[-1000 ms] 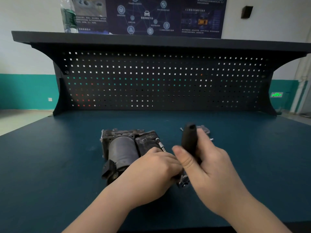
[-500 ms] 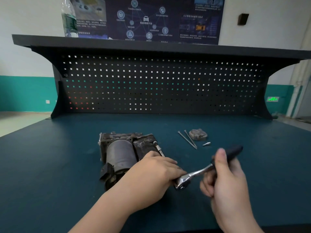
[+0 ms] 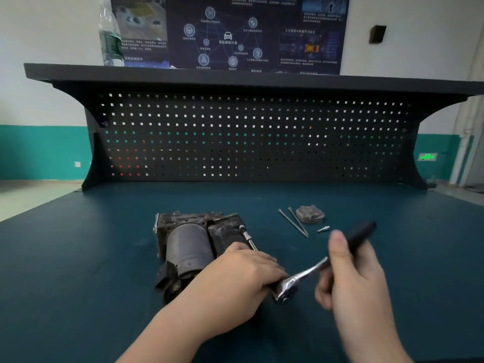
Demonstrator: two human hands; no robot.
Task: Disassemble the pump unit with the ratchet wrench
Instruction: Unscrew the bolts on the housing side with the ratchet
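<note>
Right hand (image 3: 351,279) grips the black handle of the ratchet (image 3: 311,273), thumb laid up along the handle, fingers curled under it; hand is motion-blurred. Handle angles up and to the right; chrome head sits low at the left, touching the left hand's fingertips. Left hand (image 3: 235,281) lies palm-down over the near right end of the pump (image 3: 193,242), fingers curled down around something at the ratchet head; what they enclose is hidden. A thin chrome extension bar (image 3: 248,238) runs along the pump's right side from under the left hand to the upper right corner of the housing. Count: one pump, one ratchet. Pump lies on its side on the teal bench (image 3: 78,258), left of centre: dark ribbed cylinder in front, grimy cast metal block behind and to its right, black connector at the near end. Loose parts on the bench behind the right hand: two long bolts (image 3: 294,222) lying close together, one round metal cover (image 3: 310,214) just beside them, one small fitting (image 3: 323,228) near the cover. One bottle (image 3: 110,35) stands on the shelf above the pegboard (image 3: 248,137). No containers holding parts.
</note>
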